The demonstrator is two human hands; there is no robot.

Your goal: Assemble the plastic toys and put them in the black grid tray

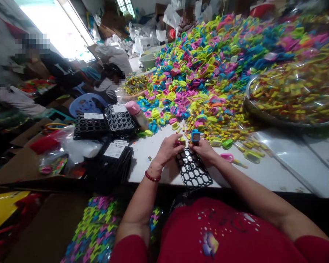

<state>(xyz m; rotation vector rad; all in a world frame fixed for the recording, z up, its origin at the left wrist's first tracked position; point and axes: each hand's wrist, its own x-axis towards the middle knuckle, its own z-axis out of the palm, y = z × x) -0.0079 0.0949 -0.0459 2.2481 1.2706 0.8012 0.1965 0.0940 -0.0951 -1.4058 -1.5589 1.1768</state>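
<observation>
On the white table a black grid tray [196, 174] with rounded openings lies right in front of me, its far end under my hands. My right hand [205, 150] pinches a small blue plastic toy piece [195, 136] with a square orange-brown face. Closed around a small yellow-green and pink piece [182, 141], my left hand [168, 149] is at the tray's far left corner; its fingers partly cover that piece. Just beyond my hands are loose yellow-and-red sticks [224, 126] and coloured plastic pieces. A pink piece [227, 157] lies right of my right hand.
A high heap of coloured plastic pieces [192, 69] covers the back. At right stand a large basin [279, 122] of yellow-and-red pieces and clear plastic sheets [293, 157]. Stacked black trays [91, 126] and a pink-capped bottle [137, 113] are at left. Other people sit farther back.
</observation>
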